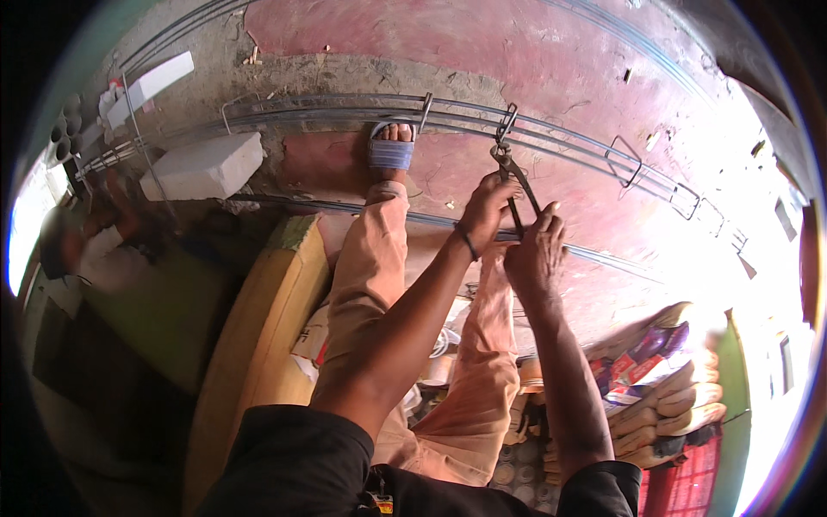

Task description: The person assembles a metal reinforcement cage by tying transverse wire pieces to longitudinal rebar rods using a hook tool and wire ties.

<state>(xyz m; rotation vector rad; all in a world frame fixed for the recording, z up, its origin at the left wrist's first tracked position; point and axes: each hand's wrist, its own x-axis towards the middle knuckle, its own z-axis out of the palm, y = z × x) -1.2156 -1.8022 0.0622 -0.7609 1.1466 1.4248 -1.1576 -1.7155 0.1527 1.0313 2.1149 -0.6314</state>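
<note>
A pair of dark metal end-cutting pincers (523,183) is in my hands, jaws pointing away from me. My left hand (488,208) is closed around the left handle. Lower down, my right hand (536,256) grips the right handle. The handles stand apart in a narrow V. At the pincer jaws is a bent steel stirrup (506,123), which crosses the long steel bars (465,122) running left to right. Another stirrup (425,112) stands on the bars to the left, and one more (624,164) lies to the right. Any tie wire in the jaws is too small to make out.
My sandalled foot (392,153) is beside the bars. White blocks (207,165) stand at the left, near a blurred person (108,237). A yellow padded piece (267,319) lies left of my leg. Stacked sacks (689,396) sit at the lower right. More bars (603,258) cross the reddish floor.
</note>
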